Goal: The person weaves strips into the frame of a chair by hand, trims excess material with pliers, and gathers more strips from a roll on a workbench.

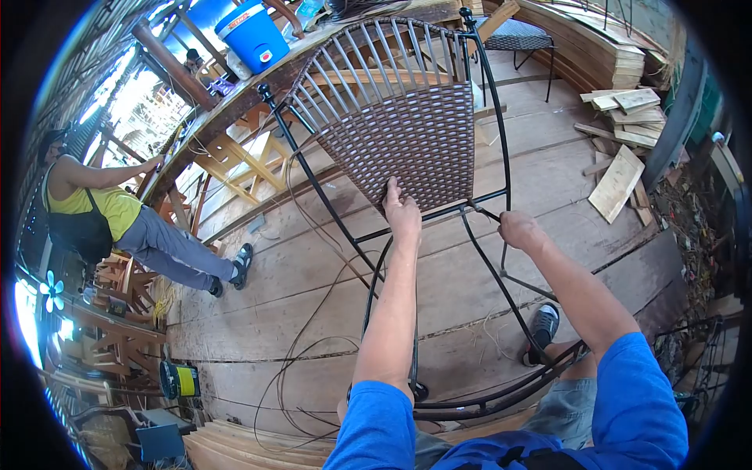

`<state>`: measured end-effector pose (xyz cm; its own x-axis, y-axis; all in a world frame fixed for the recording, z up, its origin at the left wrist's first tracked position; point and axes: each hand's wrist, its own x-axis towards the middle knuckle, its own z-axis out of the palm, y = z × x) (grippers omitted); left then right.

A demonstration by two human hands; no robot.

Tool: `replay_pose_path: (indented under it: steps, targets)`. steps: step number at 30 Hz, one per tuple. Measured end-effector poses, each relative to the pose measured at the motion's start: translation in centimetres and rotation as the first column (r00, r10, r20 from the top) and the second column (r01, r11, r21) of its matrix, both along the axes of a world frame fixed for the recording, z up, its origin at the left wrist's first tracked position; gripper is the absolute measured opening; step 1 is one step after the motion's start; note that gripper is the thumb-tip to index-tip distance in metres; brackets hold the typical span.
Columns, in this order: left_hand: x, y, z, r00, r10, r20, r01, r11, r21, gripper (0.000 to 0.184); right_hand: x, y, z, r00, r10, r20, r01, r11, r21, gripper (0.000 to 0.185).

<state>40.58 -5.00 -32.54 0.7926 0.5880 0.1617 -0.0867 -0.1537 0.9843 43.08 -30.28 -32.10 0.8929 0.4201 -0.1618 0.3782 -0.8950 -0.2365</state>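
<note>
A black metal chair frame [505,133] stands tilted before me, its backrest partly filled with a brown woven panel [415,141]. Bare grey bars fan out above the weave. My left hand [403,218] lies against the panel's lower edge, with fingers stretched up over the weave. At the panel's lower right corner, my right hand [520,230] is closed on a short dark strand [487,213] that runs to the frame's crossbar. Long loose brown strands [294,345] trail from the panel's left side down to the floor.
A person in a yellow top [117,211] stands at a long wooden bench [188,141] on the left. On it is a blue cooler [252,35]. Stacked boards [595,55] and wood offcuts [619,180] lie at right. A black bucket [178,379] stands on the plank floor [235,329].
</note>
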Motion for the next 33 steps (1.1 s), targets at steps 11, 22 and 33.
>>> replay_pose_path:
  steps: [11,22,33]
  targets:
    - [2.1,-3.6,7.2,0.993,0.069,0.094,-0.105,0.882,0.46,0.048,0.6,0.0,-0.2,0.999,-0.039,-0.038,0.041,0.998,0.047,0.019]
    - [5.3,-3.2,8.2,0.996,0.076,-0.037,-0.063,0.959,0.275,0.056,0.4,-0.1,-0.5,1.0,-0.004,0.016,0.002,0.996,0.089,0.017]
    - [3.6,-1.5,10.0,0.978,-0.207,-0.038,0.208,0.978,0.002,0.056,0.8,-0.1,-1.2,1.0,-0.001,0.019,0.0,0.997,0.074,0.018]
